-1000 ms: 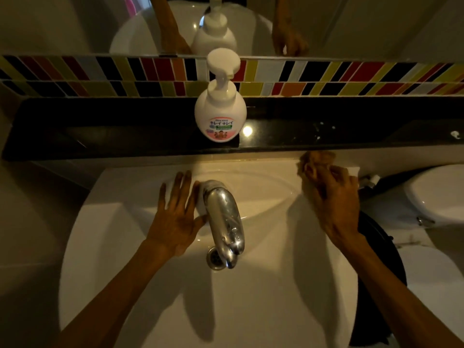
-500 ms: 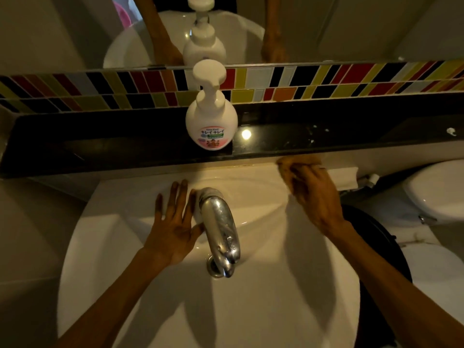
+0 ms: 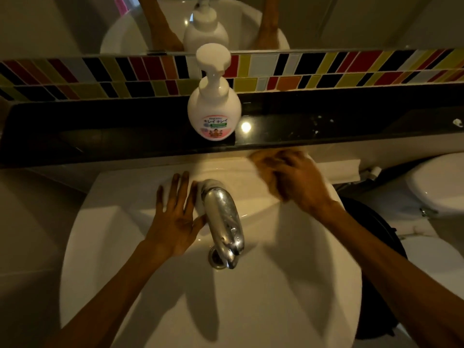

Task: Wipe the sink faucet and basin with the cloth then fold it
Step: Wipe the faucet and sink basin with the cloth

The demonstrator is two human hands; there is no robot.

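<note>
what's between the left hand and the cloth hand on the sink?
Head view: the chrome faucet stands between the left hand, flat on the sink beside it, and the right hand gripping the cloth. Otherwise bare white rim.

Dim warm light, right hand (image 3: 298, 182) motion-blurred, edges bowed by wide-angle.

A chrome faucet (image 3: 223, 222) arches over the white basin (image 3: 276, 297) at frame centre; a brown cloth (image 3: 266, 164) (blurred, bunched) lies on the basin's upper-right rim.
</note>
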